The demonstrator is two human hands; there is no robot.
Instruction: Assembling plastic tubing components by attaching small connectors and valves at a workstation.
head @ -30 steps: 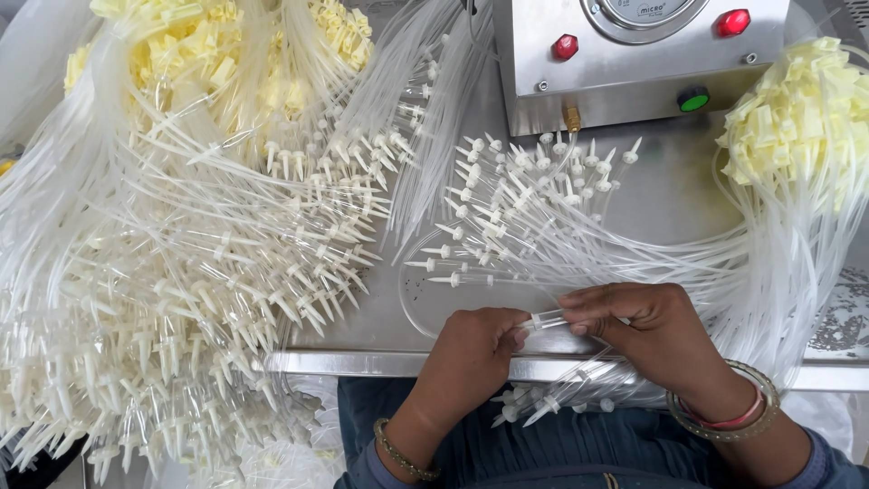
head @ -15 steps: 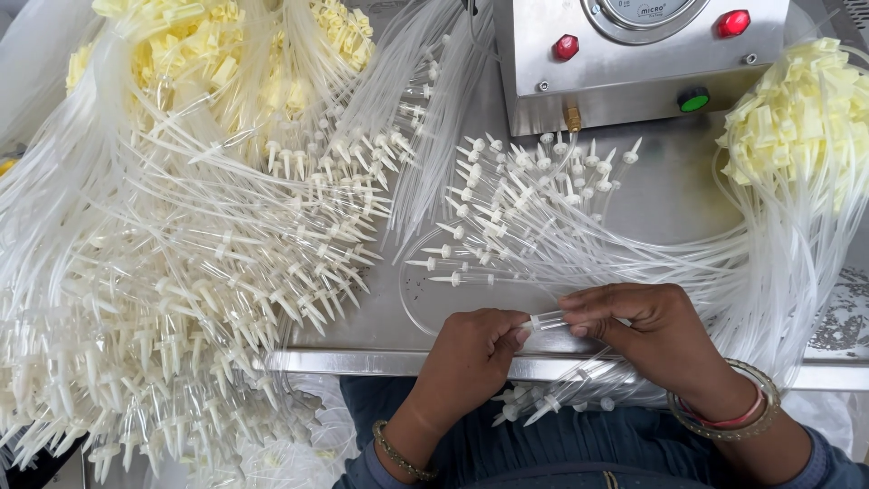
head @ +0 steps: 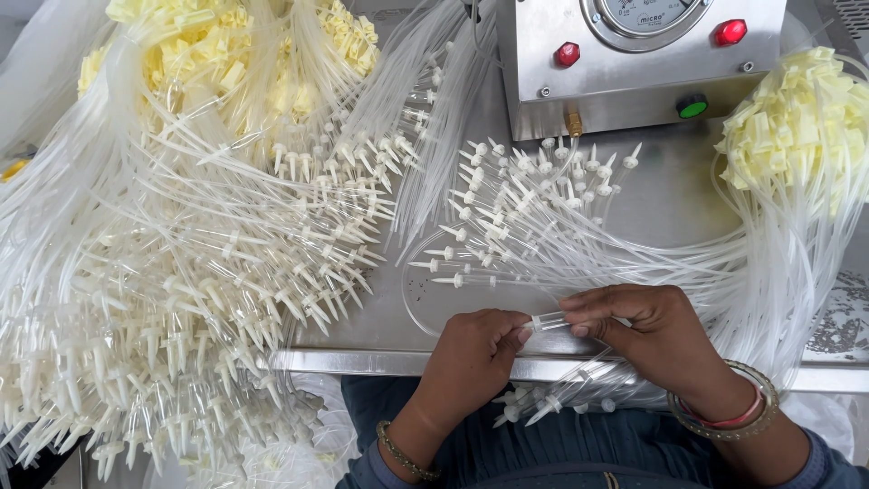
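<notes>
A person is sitting at a steel table (head: 634, 208), looking down at both hands. Left of the hands, a big heap of clear tubes (head: 181, 272) with white spike ends is spilling over the table edge. The left hand (head: 475, 349) is pinching closed on one end of a small clear connector (head: 548, 320) just above the table's front edge. The right hand (head: 647, 330) is gripping the other end between thumb and fingertips, where a thin tube is trailing off. The piece looks light, smooth and somewhat flexible, best held near its stiff fitting. Behind the hands, a steel machine (head: 634, 72) with a gauge is standing; right of it, yellow caps (head: 797, 127) are bunching.
</notes>
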